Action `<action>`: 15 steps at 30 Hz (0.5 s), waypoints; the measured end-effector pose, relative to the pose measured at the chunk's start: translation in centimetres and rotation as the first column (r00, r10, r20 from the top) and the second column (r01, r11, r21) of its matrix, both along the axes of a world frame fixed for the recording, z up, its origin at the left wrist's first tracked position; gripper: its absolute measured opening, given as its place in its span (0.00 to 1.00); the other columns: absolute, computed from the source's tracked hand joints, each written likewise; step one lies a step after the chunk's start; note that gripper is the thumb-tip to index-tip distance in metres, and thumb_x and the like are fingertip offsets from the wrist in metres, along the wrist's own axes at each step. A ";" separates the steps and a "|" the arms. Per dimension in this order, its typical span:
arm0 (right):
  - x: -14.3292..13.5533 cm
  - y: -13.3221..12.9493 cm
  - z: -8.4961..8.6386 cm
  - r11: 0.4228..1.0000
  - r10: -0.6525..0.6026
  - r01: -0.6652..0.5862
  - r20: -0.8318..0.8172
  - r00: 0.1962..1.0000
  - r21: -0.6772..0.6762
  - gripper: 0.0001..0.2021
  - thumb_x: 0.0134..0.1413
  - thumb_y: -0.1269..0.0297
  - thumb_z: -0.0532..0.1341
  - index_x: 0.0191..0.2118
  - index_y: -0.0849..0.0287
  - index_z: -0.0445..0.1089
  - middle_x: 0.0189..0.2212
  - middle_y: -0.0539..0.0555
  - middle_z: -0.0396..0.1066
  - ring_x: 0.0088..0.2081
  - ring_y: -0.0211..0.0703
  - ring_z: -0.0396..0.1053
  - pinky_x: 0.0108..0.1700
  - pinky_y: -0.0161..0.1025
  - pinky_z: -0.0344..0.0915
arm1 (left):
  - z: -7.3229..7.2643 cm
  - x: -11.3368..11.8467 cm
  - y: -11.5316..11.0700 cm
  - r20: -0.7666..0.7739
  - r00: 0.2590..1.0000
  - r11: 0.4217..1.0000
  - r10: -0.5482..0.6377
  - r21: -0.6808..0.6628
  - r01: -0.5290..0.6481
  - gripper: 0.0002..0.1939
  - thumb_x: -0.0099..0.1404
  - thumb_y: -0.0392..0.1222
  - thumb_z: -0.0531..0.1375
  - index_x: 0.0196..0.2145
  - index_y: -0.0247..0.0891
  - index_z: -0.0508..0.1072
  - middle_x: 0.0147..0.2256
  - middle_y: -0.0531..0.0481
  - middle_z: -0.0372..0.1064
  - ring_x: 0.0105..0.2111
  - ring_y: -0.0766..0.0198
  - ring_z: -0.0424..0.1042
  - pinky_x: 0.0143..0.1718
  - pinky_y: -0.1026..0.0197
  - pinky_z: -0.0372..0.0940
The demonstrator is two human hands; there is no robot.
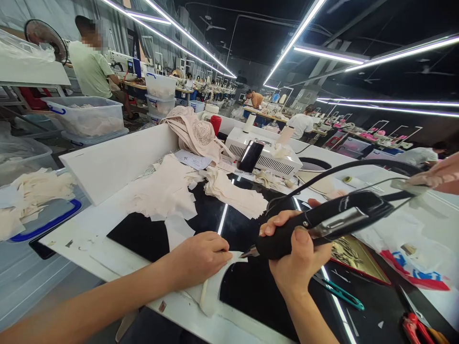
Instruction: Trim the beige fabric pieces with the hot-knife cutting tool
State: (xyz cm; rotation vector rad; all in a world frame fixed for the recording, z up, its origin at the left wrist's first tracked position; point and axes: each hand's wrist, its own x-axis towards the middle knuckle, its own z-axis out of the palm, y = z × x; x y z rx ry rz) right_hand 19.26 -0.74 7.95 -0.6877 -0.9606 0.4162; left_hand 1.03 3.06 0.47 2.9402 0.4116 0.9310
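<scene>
- Over here, the left hand [201, 259] pinches a pale fabric piece [211, 291] against the black tabletop panel [251, 291].
- The right hand [299, 260] wraps around a black corded handheld tool [287, 234], its tip touching that piece.
- To the right, a red-rimmed tray [375, 263] holds small brownish pieces [344, 253], too small to make out.
- Back on the left, a clear blue-handled bin [107, 113] contains pale material; more clear bins [160, 86] stand stacked beyond it.
</scene>
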 end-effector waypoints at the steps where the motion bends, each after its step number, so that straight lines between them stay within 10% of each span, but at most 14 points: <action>1: -0.1 -0.2 0.0 1.000 0.013 -0.013 0.003 1.000 0.001 0.21 0.56 0.60 0.70 0.53 0.51 0.67 0.28 0.44 0.72 0.22 0.38 0.69 0.24 0.38 0.71 | 0.0 0.0 0.0 0.002 1.000 1.000 0.000 -0.001 0.000 0.09 0.76 0.31 0.57 0.45 0.35 0.78 0.38 0.47 0.73 0.40 0.61 0.74 0.46 0.58 0.74; 15: -0.3 -0.4 -0.5 1.000 0.020 -0.019 0.007 1.000 -0.017 0.22 0.58 0.61 0.69 0.56 0.52 0.66 0.29 0.45 0.73 0.22 0.38 0.70 0.24 0.39 0.72 | 0.0 -0.1 0.1 0.007 1.000 1.000 0.004 0.003 -0.005 0.10 0.77 0.32 0.56 0.47 0.35 0.78 0.39 0.47 0.74 0.39 0.60 0.73 0.45 0.57 0.74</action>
